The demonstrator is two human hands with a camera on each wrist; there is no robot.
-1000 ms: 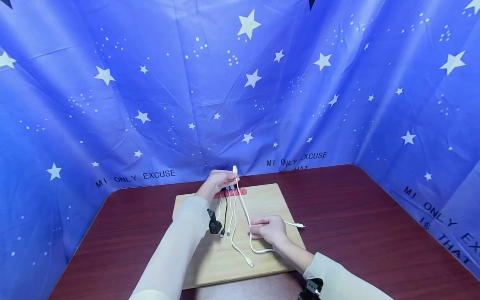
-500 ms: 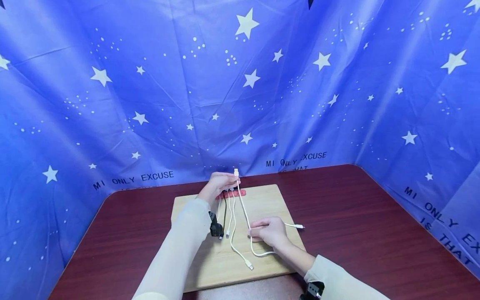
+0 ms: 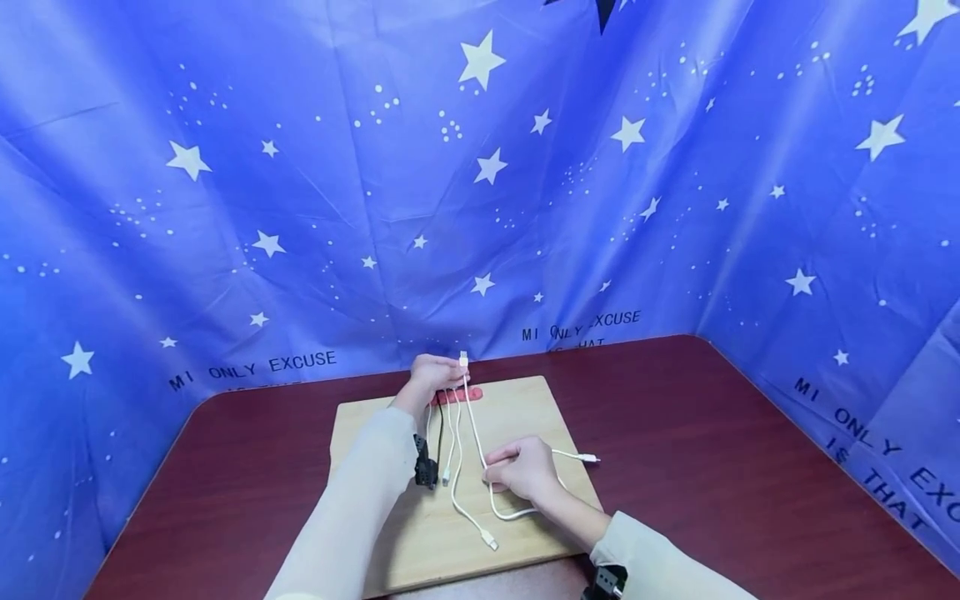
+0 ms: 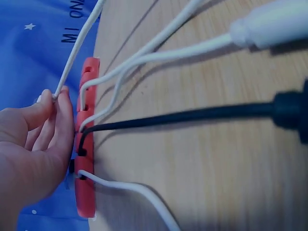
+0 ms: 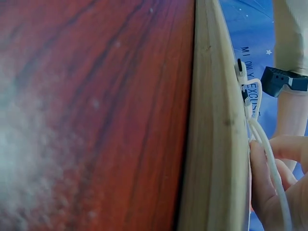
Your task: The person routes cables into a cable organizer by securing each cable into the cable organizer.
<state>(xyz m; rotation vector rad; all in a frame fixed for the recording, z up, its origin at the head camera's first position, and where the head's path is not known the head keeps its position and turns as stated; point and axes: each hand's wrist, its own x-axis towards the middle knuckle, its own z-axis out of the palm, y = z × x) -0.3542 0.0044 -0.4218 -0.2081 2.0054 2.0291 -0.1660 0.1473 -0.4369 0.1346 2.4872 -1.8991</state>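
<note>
A white charging cable (image 3: pixel 475 427) runs between my two hands. My left hand (image 3: pixel 435 373) pinches it just below its USB plug (image 3: pixel 463 358), which points upward beyond the board's far edge. In the left wrist view, thumb and fingertips meet on the cable beside a red cable holder strip (image 4: pixel 86 199). Several cables sit in the strip's slots, among them a black cable (image 4: pixel 192 117) and a lower white cable (image 4: pixel 144 189). Over the board's right half, my right hand (image 3: pixel 525 468) pinches the held cable between thumb and fingers; its other end (image 3: pixel 588 458) reaches past the board's right side.
A pale wooden board (image 3: pixel 420 533) lies on the dark red table (image 3: pixel 712 467). One loose white connector (image 3: pixel 489 541) rests near the board's front. Behind the table hangs a blue star-patterned curtain (image 3: pixel 420 167). Black wrist cameras (image 3: pixel 425 460) are strapped at both sleeves.
The head view has shifted slightly, moving the scene left and down. My left hand has lowered the plug a little toward the strip. The right hand keeps its hold on the cable.
</note>
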